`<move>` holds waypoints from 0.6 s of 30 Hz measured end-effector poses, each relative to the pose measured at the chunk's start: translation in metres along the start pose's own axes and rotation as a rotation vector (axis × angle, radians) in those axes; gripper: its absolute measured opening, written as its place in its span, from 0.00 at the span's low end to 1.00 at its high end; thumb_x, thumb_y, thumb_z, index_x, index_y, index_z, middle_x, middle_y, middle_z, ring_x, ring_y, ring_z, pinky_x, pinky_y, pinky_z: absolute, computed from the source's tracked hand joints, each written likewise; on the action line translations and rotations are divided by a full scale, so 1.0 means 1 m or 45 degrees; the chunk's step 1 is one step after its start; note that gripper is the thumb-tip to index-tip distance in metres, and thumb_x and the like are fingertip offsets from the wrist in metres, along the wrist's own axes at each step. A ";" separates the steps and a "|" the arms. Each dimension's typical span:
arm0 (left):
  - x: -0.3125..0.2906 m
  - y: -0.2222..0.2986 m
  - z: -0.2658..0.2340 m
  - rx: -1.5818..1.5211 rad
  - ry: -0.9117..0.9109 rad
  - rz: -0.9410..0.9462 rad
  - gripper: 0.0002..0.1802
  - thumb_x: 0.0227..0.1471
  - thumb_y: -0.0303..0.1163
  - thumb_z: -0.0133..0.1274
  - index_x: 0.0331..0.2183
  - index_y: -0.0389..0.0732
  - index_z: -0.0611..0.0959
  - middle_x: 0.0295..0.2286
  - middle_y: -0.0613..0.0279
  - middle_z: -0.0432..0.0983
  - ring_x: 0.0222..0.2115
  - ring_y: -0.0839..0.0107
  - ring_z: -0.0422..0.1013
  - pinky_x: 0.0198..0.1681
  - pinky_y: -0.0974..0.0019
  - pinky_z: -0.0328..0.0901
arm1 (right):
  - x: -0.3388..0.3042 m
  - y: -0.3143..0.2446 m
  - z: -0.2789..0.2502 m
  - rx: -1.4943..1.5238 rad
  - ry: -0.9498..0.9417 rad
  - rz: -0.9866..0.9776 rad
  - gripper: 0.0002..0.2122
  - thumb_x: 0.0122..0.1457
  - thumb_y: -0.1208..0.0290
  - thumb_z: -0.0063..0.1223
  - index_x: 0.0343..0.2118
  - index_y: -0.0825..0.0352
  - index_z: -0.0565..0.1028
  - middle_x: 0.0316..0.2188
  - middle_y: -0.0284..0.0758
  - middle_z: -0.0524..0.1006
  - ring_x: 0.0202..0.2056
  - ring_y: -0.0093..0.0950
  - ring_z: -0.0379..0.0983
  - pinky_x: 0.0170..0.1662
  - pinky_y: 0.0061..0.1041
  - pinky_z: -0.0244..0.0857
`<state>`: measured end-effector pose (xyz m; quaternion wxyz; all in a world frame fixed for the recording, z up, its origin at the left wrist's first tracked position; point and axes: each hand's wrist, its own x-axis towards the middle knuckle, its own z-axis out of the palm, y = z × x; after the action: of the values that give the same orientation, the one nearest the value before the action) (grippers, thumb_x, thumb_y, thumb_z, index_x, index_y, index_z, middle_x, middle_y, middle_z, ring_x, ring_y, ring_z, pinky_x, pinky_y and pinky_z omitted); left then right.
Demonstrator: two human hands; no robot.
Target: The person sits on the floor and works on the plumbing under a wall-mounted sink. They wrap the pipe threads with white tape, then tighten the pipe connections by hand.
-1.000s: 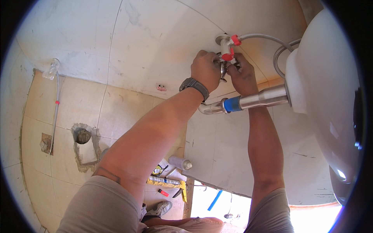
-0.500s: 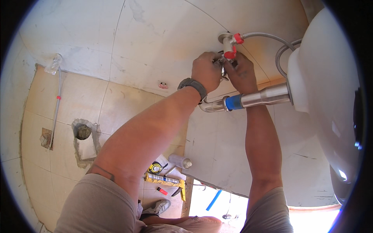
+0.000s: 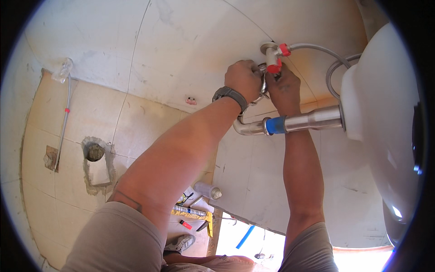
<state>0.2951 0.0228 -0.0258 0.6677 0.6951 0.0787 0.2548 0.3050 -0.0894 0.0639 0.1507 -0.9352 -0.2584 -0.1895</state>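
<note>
My left hand (image 3: 243, 80), with a dark watch on its wrist, is closed at a shiny chrome drain pipe (image 3: 264, 85) against the wall. From the other side my right hand (image 3: 285, 89) pinches the same pipe, its fingertips partly hidden. Directly above the fingers, an angle valve (image 3: 272, 58) with red handles sticks out of the wall. Below the hands the bent metal drain tube (image 3: 250, 128) carries a blue band (image 3: 275, 125) and runs right to the white basin (image 3: 362, 97). My right forearm passes behind this tube.
A braided hose (image 3: 317, 47) loops from the valve toward the basin. At left, a rough hole (image 3: 95, 153) and another hose (image 3: 67, 115) show in the tiled surface. Below lie a yellow caulking gun (image 3: 192, 212), a spray can (image 3: 208, 190), a red object (image 3: 186, 225) and a blue strip (image 3: 245, 236).
The view has shifted slightly, so the valve and basin sit a little lower and farther right. Both hands stay at the chrome pipe, more of which now shows between them.
</note>
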 end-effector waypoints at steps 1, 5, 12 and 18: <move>0.000 0.001 0.001 0.034 0.029 0.020 0.09 0.52 0.35 0.61 0.30 0.40 0.88 0.30 0.47 0.83 0.34 0.46 0.80 0.41 0.50 0.74 | 0.000 0.000 0.001 0.020 -0.004 0.059 0.13 0.60 0.66 0.61 0.39 0.71 0.79 0.30 0.51 0.81 0.33 0.50 0.80 0.39 0.43 0.73; 0.005 0.007 0.000 0.176 -0.007 -0.005 0.09 0.52 0.34 0.60 0.29 0.39 0.87 0.30 0.45 0.83 0.34 0.44 0.80 0.41 0.49 0.74 | 0.000 0.002 0.002 -0.037 -0.004 0.017 0.12 0.61 0.67 0.60 0.41 0.71 0.79 0.31 0.51 0.81 0.34 0.49 0.81 0.40 0.43 0.73; 0.012 -0.004 -0.014 0.093 -0.178 0.159 0.10 0.54 0.32 0.60 0.36 0.38 0.89 0.32 0.46 0.85 0.35 0.46 0.81 0.43 0.51 0.75 | -0.003 0.004 -0.008 0.054 -0.106 -0.014 0.13 0.62 0.67 0.59 0.44 0.72 0.79 0.34 0.52 0.81 0.34 0.47 0.81 0.41 0.41 0.72; 0.017 -0.024 -0.024 0.049 -0.307 0.328 0.12 0.53 0.32 0.63 0.39 0.37 0.88 0.32 0.49 0.86 0.34 0.52 0.83 0.43 0.56 0.76 | -0.004 0.004 -0.008 0.064 -0.100 -0.002 0.16 0.64 0.64 0.60 0.45 0.73 0.77 0.33 0.50 0.81 0.33 0.44 0.80 0.40 0.40 0.72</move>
<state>0.3040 0.0538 -0.0450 0.6208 0.7375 -0.0868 0.2513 0.3021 -0.0975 0.0682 0.1636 -0.9376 -0.2696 -0.1462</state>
